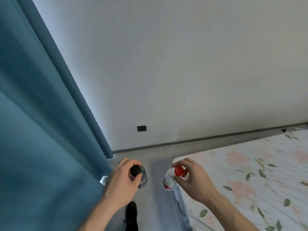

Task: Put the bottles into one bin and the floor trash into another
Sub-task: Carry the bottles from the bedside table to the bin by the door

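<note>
The left hand grips a black-capped bottle by its neck over the floor; the right hand fingers pinch a red-capped bottle at the bed corner.

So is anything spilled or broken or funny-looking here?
Nothing stands out. The left hand holds a black-capped bottle by its top and the right hand holds a red-capped bottle; both caps are on, with no spill visible. The flowery bed looks tidy.
</note>
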Demonstrator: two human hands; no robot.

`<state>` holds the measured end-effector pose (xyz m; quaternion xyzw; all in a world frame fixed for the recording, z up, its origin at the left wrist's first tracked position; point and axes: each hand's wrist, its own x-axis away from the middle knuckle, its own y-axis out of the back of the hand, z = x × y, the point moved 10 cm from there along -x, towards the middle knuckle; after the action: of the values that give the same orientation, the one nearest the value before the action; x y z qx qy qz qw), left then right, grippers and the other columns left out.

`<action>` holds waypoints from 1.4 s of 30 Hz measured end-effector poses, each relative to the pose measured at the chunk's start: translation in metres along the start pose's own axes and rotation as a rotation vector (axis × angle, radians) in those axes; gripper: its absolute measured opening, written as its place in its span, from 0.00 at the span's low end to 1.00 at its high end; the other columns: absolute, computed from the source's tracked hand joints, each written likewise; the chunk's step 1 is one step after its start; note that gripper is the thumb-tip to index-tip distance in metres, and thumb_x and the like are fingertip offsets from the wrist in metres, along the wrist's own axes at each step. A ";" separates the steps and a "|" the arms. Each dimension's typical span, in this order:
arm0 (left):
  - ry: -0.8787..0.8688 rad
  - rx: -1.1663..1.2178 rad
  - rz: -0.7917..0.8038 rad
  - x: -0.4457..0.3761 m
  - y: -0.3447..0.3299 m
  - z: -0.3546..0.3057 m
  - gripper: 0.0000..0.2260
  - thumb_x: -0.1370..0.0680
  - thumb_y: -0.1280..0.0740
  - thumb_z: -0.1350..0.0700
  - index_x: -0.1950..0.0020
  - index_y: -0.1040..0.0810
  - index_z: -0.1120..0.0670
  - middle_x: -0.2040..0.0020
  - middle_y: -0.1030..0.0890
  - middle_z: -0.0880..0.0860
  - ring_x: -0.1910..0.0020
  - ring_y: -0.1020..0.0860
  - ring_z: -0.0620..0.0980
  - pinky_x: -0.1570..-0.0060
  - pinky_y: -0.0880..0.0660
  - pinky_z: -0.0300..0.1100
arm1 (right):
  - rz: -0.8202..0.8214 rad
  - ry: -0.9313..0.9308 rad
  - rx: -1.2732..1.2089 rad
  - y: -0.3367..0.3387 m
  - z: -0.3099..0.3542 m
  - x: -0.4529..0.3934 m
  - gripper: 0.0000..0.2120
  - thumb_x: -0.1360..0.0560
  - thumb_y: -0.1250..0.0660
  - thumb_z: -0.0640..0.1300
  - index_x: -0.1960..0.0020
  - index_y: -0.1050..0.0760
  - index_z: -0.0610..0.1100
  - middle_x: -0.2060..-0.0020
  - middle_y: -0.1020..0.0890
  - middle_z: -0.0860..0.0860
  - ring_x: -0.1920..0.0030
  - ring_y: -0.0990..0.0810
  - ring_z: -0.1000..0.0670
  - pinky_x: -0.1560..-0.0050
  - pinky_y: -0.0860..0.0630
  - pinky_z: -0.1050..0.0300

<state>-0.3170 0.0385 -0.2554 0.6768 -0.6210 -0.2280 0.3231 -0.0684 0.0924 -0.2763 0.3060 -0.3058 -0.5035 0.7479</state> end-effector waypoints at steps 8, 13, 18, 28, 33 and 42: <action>-0.154 -0.065 0.113 -0.130 0.029 -0.001 0.10 0.23 0.30 0.49 0.45 0.25 0.37 0.45 0.28 0.33 0.55 0.22 0.37 0.52 0.22 0.37 | -0.113 -0.076 -0.040 0.010 0.027 -0.088 0.12 0.29 0.24 0.51 0.48 0.21 0.60 0.52 0.22 0.66 0.55 0.21 0.60 0.53 0.22 0.63; -0.258 -0.112 0.206 -0.206 0.025 -0.025 0.10 0.24 0.31 0.49 0.46 0.26 0.36 0.44 0.28 0.34 0.55 0.21 0.36 0.53 0.22 0.37 | -0.177 -0.147 -0.056 0.026 0.018 -0.126 0.11 0.28 0.26 0.51 0.47 0.21 0.60 0.52 0.23 0.66 0.53 0.22 0.61 0.53 0.24 0.64; -0.317 -0.127 0.235 -0.277 0.008 -0.062 0.11 0.24 0.30 0.51 0.46 0.25 0.37 0.45 0.27 0.34 0.55 0.22 0.38 0.52 0.22 0.39 | -0.224 -0.218 -0.080 0.057 -0.016 -0.173 0.11 0.28 0.27 0.52 0.47 0.22 0.61 0.52 0.22 0.66 0.52 0.22 0.62 0.53 0.24 0.65; -0.420 -0.149 0.260 -0.392 -0.028 -0.147 0.11 0.25 0.31 0.53 0.48 0.25 0.38 0.45 0.27 0.34 0.56 0.21 0.39 0.53 0.23 0.39 | -0.303 -0.303 -0.117 0.130 -0.075 -0.252 0.12 0.29 0.28 0.50 0.48 0.22 0.63 0.49 0.22 0.67 0.49 0.22 0.63 0.53 0.27 0.69; -0.497 -0.159 0.350 -0.437 -0.063 -0.189 0.11 0.24 0.32 0.53 0.47 0.25 0.38 0.44 0.27 0.35 0.55 0.21 0.40 0.53 0.23 0.39 | -0.370 -0.373 -0.135 0.164 -0.109 -0.272 0.13 0.29 0.27 0.49 0.48 0.22 0.62 0.50 0.22 0.67 0.51 0.22 0.63 0.54 0.28 0.68; -0.676 -0.185 0.500 -0.522 -0.129 -0.267 0.12 0.25 0.34 0.53 0.46 0.26 0.38 0.46 0.25 0.33 0.51 0.23 0.40 0.49 0.24 0.40 | -0.534 -0.535 -0.179 0.205 -0.166 -0.302 0.12 0.29 0.25 0.49 0.49 0.22 0.63 0.50 0.23 0.67 0.52 0.21 0.62 0.53 0.24 0.65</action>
<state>-0.1035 0.5984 -0.2130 0.3609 -0.8137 -0.4065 0.2060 0.0823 0.4638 -0.2689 0.1660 -0.3544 -0.7673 0.5080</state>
